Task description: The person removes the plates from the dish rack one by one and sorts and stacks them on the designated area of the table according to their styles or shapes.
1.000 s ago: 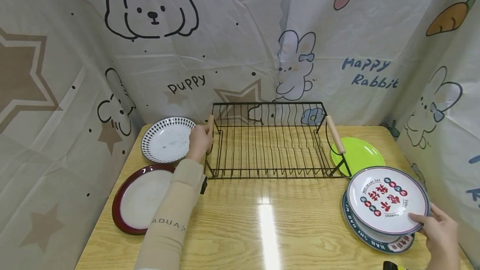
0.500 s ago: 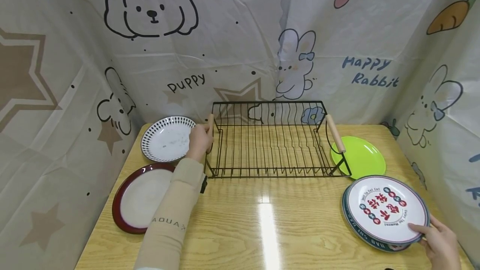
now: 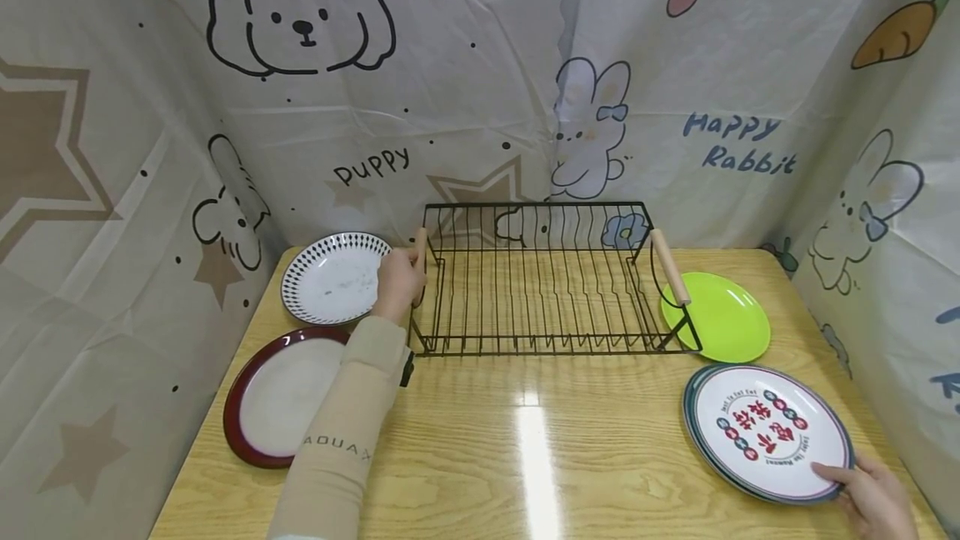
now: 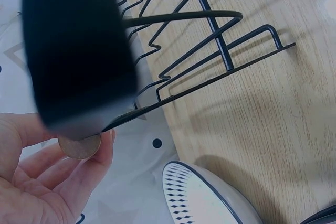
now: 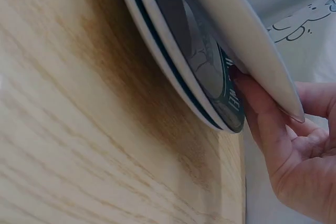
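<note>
My left hand [image 3: 399,280] grips the wooden handle [image 4: 80,146] on the left end of a black wire dish rack [image 3: 540,298], which holds no plates. At the right, my right hand [image 3: 873,490] pinches the near right rim of a white plate [image 3: 772,432] with red characters, thumb on top and fingers beneath. That plate lies over a stack of dark green-rimmed plates [image 3: 699,423]. In the right wrist view a gap shows between the white plate [image 5: 262,51] and the green-rimmed plates [image 5: 173,61] on the hand's side.
A lime green plate [image 3: 723,319] lies partly under the rack's right handle. On the left are a white bowl-like dish [image 3: 333,277] with a black diamond rim and a plate with a dark red rim [image 3: 247,423]. Printed cloth walls [image 3: 480,65] enclose the wooden table [image 3: 600,440].
My right hand has brought the white plate lower and nearer, so it covers more of the green-rimmed plates. The left hand stays on the rack handle.
</note>
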The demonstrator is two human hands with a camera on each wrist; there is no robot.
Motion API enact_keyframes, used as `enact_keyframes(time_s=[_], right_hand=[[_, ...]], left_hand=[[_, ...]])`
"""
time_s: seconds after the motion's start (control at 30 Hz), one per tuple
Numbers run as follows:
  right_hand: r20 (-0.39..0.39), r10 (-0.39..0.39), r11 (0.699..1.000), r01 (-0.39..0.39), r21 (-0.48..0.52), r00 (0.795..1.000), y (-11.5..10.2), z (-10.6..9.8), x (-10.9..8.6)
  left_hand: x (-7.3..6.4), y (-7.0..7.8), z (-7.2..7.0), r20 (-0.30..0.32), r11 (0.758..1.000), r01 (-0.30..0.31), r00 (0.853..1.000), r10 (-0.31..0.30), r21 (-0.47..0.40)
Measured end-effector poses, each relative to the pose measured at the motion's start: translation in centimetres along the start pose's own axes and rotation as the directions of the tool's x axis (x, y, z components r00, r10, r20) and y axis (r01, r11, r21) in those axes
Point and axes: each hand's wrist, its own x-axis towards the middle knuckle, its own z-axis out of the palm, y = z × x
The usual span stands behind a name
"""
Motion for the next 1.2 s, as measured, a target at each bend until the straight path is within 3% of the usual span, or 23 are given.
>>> enact_keyframes(time_s=[0.33,0.53,0.87,1.1,1.2], right_hand=[[-0.015,-0.005,0.988,0.003,-0.152,1.0,0.6,0.0,0.9],[-0.056,0.01,0.963,-0.024,-0.267,0.998,0.2,0.3,1.3],[-0.067,-0.054,0.924,0.025,-0.381,0.996,-0.2,0.3,1.1],[-0.053,-0.121,0.839,0.073,-0.538,0.991,-1.0,0.8,0.2],[-0.038,-0.139,0.823,0.094,-0.56,0.99,-1.1,0.9,-0.1]], left_hand=[[0.0,-0.1,0.0,-0.012,1.0,-0.012,1.0,0.013,0.005],[0.0,-0.1,0.1,-0.016,1.0,-0.019,1.0,0.019,0.011],[-0.1,-0.2,0.1,-0.021,1.0,-0.028,0.999,0.028,0.009],[0.0,-0.2,0.1,-0.023,0.999,-0.032,0.999,0.032,0.017],[0.0,-0.2,0.1,-0.018,1.0,-0.023,1.0,0.023,0.01]])
